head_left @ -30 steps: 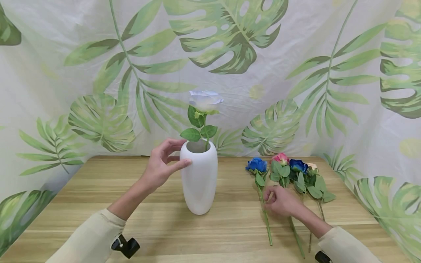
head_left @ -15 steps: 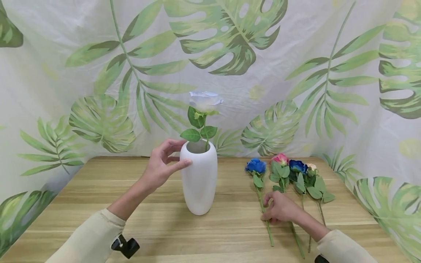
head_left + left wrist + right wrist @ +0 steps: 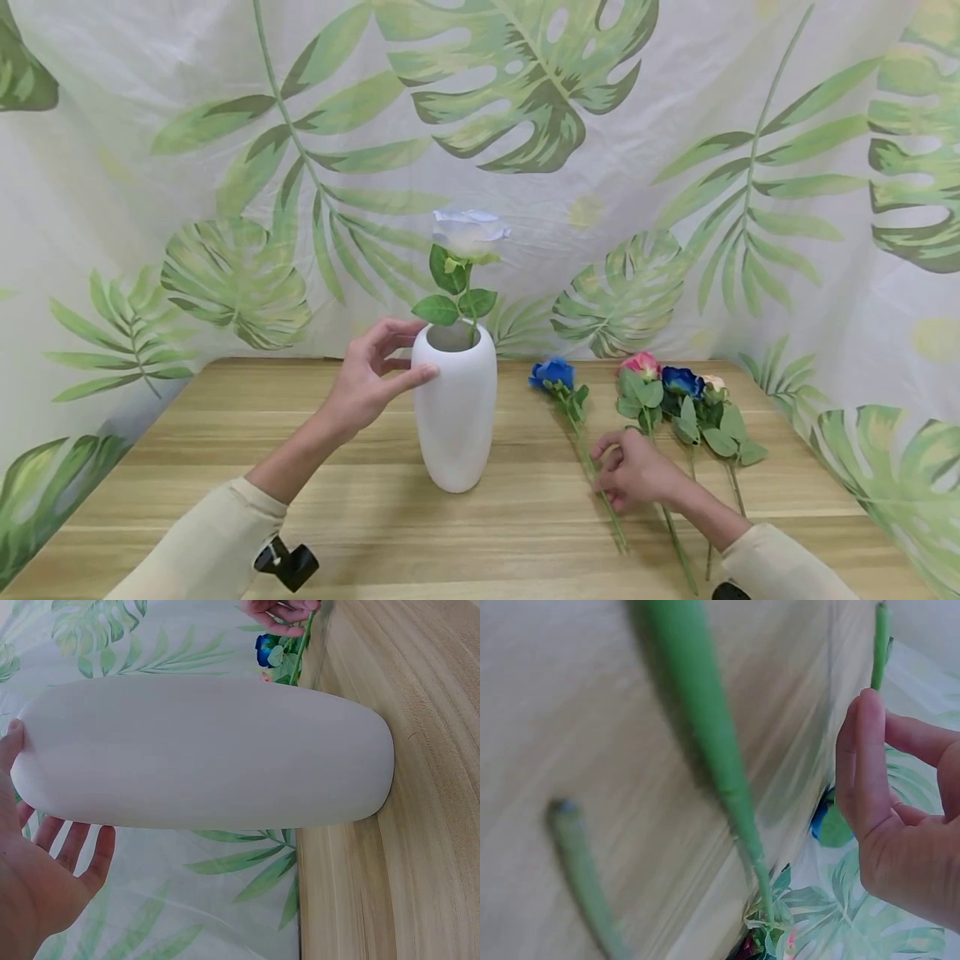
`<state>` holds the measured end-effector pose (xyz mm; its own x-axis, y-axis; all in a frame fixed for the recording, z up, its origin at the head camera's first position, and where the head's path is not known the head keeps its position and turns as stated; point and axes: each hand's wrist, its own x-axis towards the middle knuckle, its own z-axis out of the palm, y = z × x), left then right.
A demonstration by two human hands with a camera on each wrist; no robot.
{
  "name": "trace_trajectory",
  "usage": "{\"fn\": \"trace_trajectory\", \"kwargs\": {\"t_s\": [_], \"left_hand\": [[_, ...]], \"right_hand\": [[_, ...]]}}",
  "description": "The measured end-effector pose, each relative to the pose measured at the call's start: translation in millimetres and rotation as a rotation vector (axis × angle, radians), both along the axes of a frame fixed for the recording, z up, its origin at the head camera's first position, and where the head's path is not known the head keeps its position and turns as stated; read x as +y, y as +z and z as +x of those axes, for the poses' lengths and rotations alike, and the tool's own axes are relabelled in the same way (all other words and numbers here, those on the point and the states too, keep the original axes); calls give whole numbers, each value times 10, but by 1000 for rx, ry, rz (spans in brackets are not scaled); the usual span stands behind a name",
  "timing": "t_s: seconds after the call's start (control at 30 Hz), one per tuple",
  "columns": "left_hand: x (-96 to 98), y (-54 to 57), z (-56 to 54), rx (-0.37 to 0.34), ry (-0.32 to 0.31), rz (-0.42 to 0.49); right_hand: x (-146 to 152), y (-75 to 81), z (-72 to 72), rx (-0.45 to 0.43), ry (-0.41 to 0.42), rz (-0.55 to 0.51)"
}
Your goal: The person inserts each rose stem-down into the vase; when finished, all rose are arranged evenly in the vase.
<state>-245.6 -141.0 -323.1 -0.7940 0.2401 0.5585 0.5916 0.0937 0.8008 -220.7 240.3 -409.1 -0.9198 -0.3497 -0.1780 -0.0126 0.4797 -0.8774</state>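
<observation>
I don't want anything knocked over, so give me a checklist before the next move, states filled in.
1. Vase upright on the table: ok.
2. Left hand holding the vase: ok, near its top.
3. Right hand pinching the bright blue rose by its stem: ok.
4. Bright blue rose's bloom apart from the pink rose: ok, a gap shows.
5. Bright blue rose's lower stem end off the table: cannot tell.
6. White rose centred in the vase's mouth: not ok, its stem stands toward the right side.
</observation>
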Motion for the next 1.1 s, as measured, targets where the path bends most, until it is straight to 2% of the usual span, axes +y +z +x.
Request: {"fn": "trace_trajectory", "kwargs": {"t_s": [0.37,0.97,1.1], "left_hand": [[-2,7,10,-4,3,-7],[-9,-1,11,-10,5,-4],[-1,-3,9,-8,5,-3]], "right_hand": [[-93,75,-84,60,7,-91],[-214,215,-91,95,0,-219],[-243,258,-87,102,-27,-247]]}}
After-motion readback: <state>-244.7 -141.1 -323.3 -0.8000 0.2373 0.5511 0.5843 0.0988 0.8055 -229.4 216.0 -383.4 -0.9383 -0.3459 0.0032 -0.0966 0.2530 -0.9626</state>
